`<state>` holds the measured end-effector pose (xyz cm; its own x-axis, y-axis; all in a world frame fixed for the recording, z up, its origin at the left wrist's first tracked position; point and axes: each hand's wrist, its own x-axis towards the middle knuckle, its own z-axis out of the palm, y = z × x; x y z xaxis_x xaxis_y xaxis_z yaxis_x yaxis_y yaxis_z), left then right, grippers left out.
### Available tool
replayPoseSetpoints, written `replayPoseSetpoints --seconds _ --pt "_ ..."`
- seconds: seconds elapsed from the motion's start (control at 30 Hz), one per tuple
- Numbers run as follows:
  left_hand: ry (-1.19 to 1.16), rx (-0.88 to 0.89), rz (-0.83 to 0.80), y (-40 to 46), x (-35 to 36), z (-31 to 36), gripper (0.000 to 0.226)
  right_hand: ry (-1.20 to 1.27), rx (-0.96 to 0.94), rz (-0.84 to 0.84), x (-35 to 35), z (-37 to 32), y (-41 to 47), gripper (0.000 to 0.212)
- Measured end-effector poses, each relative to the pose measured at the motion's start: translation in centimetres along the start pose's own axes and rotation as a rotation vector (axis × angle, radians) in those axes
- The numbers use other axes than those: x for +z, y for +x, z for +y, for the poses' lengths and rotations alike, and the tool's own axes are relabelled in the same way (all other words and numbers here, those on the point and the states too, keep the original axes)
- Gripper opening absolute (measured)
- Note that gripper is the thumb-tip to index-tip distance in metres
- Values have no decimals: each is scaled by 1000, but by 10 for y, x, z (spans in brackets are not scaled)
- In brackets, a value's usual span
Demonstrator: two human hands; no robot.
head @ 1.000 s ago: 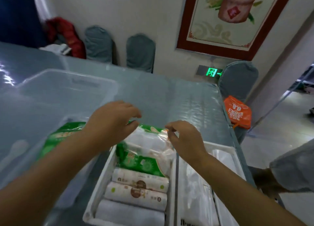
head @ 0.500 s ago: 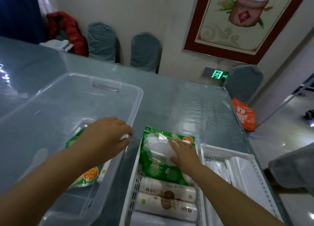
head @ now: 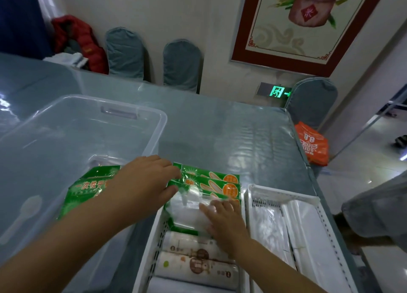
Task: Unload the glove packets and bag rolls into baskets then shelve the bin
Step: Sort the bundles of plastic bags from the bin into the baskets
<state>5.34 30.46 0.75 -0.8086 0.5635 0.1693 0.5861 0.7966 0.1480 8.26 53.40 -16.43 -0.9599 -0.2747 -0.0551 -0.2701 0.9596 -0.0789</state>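
Observation:
A clear plastic bin (head: 123,114) stands on the left of the table, with green glove packets (head: 88,189) lying in its near right part. A white slotted basket (head: 152,255) in front of me holds several green glove packets (head: 211,182) at its far end and bag rolls (head: 196,264) nearer me. My right hand (head: 224,220) lies flat, pressing on the top clear-fronted packet in this basket. My left hand (head: 147,180) hovers over the bin's right rim, its fingertips touching the left edge of the basket's packets. A second white basket (head: 284,193) to the right holds white bag packs.
The table (head: 231,136) has a shiny grey-blue cover; its right edge drops off just past the second basket. Covered chairs (head: 181,63) line the far side. An orange bag (head: 312,145) hangs at the right corner. A person's grey clothing (head: 378,209) shows at far right.
My view has dropped toward the baskets. My right hand set the glove packet down in the basket and now presses it flat; my left hand moved right from the bin to the packets' left edge.

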Motion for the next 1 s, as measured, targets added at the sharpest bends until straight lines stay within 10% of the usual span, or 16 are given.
replayPoseSetpoints --seconds 0.53,1.0 --pt "-197 -606 -328 22 134 17 13 41 92 63 1 71 13 45" --pt "-79 -691 -8 51 170 14 74 36 175 77 -13 84 34 22"
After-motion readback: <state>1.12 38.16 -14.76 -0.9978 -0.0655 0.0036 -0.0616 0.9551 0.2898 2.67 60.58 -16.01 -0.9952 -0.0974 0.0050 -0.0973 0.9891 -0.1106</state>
